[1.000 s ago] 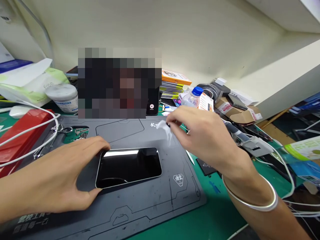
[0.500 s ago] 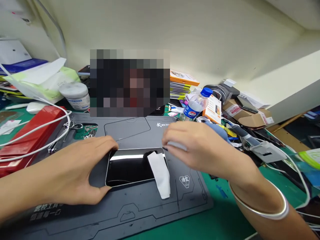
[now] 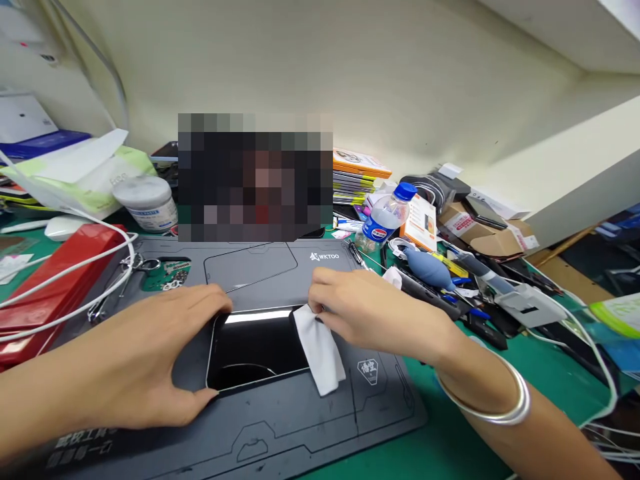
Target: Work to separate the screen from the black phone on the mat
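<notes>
While left hand [image 3: 145, 363] braces phone [image 3: 255, 347] edge, thumb and fingers spread, on grey mat [image 3: 300, 427], right hand [image 3: 370, 313] pinches wipe [image 3: 320, 350] over phone's right end. Glass probably slick, fragile; wipe limp, light, so grab corner.

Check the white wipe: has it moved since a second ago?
Yes. The white wipe has come down from above the grey mat and now lies across the phone's right end, pinched by the right hand.
</notes>
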`<control>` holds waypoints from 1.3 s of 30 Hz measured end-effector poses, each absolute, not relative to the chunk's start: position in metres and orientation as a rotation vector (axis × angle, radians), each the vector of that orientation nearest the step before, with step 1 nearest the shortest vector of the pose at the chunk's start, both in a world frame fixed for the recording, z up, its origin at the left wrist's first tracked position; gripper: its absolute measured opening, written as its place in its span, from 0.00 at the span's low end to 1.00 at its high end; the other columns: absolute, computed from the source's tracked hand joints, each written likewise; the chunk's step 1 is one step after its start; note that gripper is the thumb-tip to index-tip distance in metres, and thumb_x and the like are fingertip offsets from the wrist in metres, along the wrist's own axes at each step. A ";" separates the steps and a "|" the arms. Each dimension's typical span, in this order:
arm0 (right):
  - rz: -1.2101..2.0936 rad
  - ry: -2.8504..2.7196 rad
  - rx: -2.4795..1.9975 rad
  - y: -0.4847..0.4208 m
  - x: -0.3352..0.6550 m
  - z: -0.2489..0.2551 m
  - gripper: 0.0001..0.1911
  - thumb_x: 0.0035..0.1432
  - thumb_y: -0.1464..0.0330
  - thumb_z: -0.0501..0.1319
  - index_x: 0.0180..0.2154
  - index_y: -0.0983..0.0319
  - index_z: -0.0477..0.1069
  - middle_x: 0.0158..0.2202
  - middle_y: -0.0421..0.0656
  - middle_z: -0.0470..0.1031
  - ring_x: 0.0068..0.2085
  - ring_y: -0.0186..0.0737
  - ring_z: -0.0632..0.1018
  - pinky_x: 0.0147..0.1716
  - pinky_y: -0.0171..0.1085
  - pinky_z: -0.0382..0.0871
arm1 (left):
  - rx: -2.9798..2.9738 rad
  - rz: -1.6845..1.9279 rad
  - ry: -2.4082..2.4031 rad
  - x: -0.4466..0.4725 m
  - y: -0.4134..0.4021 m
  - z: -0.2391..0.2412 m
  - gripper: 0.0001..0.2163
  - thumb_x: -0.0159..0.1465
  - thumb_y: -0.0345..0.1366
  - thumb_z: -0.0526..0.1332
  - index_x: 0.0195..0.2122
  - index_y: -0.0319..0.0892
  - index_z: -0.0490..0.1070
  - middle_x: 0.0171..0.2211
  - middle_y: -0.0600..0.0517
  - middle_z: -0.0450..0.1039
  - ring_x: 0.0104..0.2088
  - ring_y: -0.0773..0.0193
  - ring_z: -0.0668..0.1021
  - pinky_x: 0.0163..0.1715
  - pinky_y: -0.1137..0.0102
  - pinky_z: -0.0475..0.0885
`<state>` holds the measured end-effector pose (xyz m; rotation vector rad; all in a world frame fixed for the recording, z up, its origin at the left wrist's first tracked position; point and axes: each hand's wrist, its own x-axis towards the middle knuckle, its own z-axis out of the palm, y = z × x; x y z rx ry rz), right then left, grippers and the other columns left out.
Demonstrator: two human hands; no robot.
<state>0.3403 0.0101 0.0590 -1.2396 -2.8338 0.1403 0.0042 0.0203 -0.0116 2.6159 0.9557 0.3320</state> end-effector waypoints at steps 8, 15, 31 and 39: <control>-0.278 -2.204 -0.937 0.001 0.344 0.085 0.12 0.74 0.77 0.66 0.41 0.54 0.77 0.43 0.42 0.85 0.44 0.45 0.86 0.42 0.45 0.82 | 2.599 0.270 0.971 0.001 0.022 -0.010 0.19 0.60 0.43 0.70 0.52 0.48 0.81 0.47 0.48 0.86 0.44 0.48 0.89 0.45 0.56 0.86; -0.258 -1.952 -0.899 0.000 0.337 0.080 0.13 0.73 0.79 0.68 0.41 0.53 0.75 0.44 0.41 0.87 0.46 0.44 0.88 0.49 0.49 0.85 | 2.600 0.261 0.985 0.007 0.022 -0.007 0.20 0.59 0.45 0.67 0.51 0.43 0.81 0.54 0.38 0.87 0.49 0.38 0.91 0.45 0.48 0.88; 0.095 -1.795 -0.951 0.004 0.333 0.071 0.13 0.65 0.80 0.71 0.39 0.54 0.80 0.36 0.33 0.86 0.34 0.34 0.86 0.35 0.35 0.85 | 2.541 0.281 0.995 0.009 0.022 -0.003 0.18 0.59 0.43 0.67 0.49 0.46 0.80 0.45 0.48 0.84 0.41 0.50 0.88 0.40 0.57 0.86; 0.540 -2.227 -0.980 -0.001 0.324 0.060 0.09 0.69 0.78 0.68 0.44 0.59 0.81 0.42 0.40 0.91 0.40 0.38 0.89 0.42 0.37 0.85 | 2.539 0.279 0.979 0.008 0.020 -0.001 0.18 0.59 0.43 0.68 0.50 0.46 0.79 0.46 0.48 0.85 0.43 0.49 0.89 0.42 0.57 0.85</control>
